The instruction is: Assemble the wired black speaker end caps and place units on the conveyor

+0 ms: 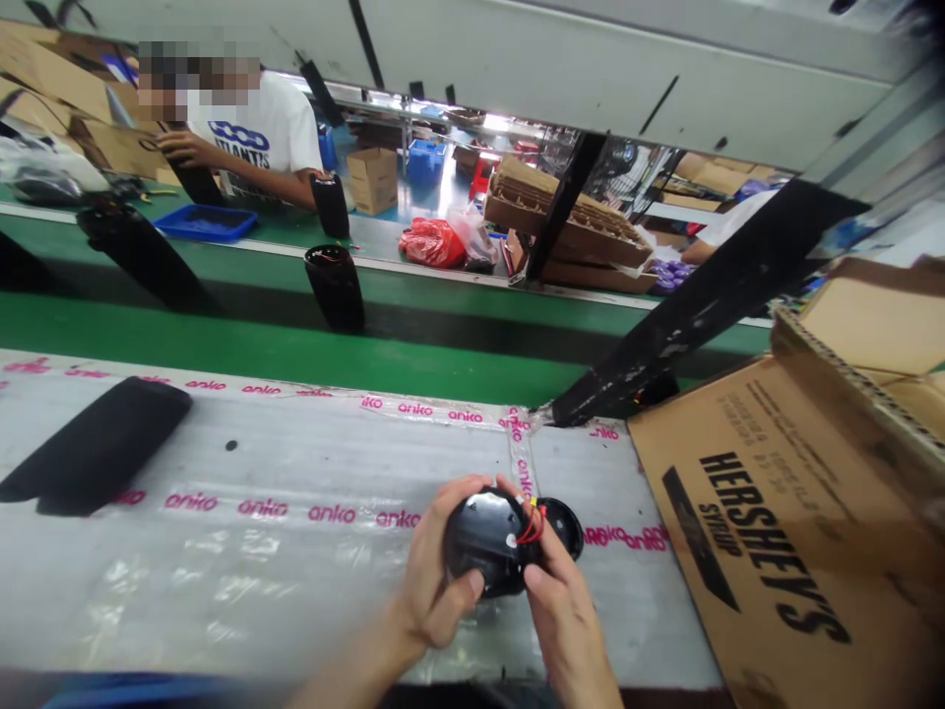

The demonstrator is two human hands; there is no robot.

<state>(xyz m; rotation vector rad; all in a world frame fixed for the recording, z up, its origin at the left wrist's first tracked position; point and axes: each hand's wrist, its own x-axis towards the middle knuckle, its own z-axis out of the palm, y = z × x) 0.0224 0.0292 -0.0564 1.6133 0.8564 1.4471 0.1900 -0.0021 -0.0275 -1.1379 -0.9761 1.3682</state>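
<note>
Two clenched grips, left hand [435, 566] and right hand [561, 601], on a probable black speaker casing [483, 542], open taped bench [221, 581] leftward

Belt: long green conveyor belt [295, 340] at 12 o'clock
Panel: pale grey metal overhead panel [591, 79] at 1 o'clock
Floor: glossy blue-grey floor [435, 192] beyond the belt, at 12 o'clock

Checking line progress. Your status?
Left hand and right hand holding black round housing, red wires at its edge. Hershey's carton off to the right, not touching hands.
</note>
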